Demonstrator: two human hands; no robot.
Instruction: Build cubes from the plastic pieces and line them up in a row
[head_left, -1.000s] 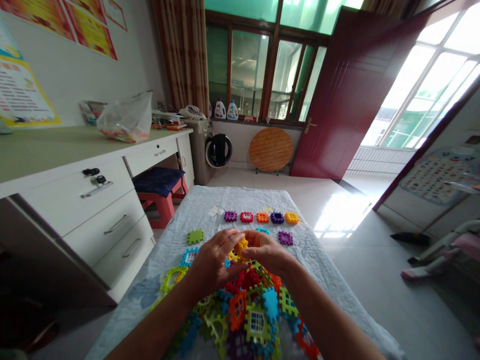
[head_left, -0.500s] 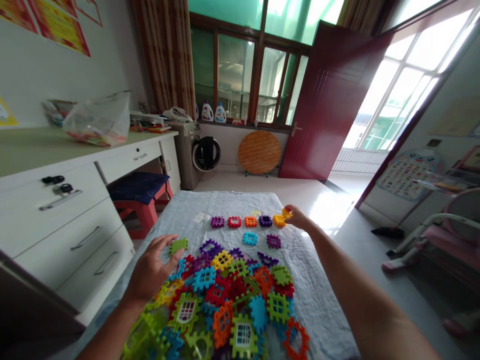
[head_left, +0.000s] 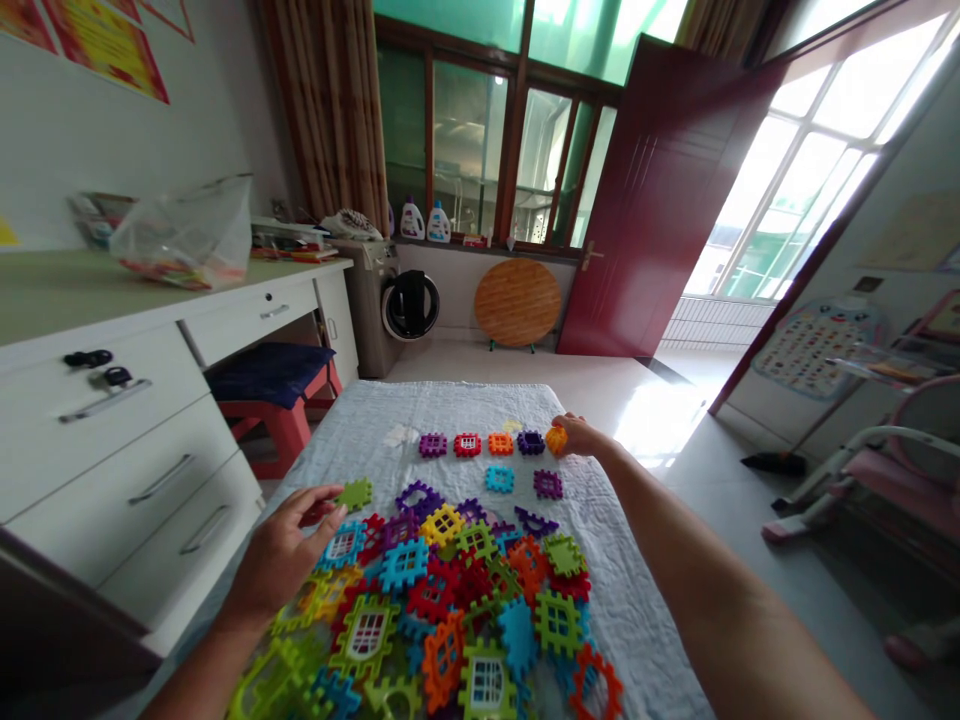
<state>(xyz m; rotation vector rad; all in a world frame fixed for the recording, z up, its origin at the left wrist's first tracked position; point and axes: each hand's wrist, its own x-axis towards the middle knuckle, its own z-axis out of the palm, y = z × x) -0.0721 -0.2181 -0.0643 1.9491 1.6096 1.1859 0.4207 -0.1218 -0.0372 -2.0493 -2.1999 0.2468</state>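
At the right end of a back row of toothed plastic building blocks, my right hand (head_left: 576, 436) is closed on a yellow block (head_left: 556, 440). It is held at the cloth, and the fingers partly cover it. The row continues left with a dark purple block (head_left: 531, 443), an orange one (head_left: 500, 444), a red one (head_left: 467, 445) and a purple one (head_left: 433, 445). My left hand (head_left: 294, 535) is open, thumb and fingers apart, just left of a green block (head_left: 355, 493); whether the fingertips touch it I cannot tell.
A heap of mixed blocks (head_left: 442, 580) covers the near part of the cloth-covered table (head_left: 615, 600). A light blue block (head_left: 499, 479) and a purple block (head_left: 548, 484) lie between heap and row. A stool (head_left: 274, 375) and a desk (head_left: 150, 480) stand left.
My right hand has moved slightly left and down, bringing its yellow block onto the yellow one at the row's end. My left hand has drawn back left from around the green block.
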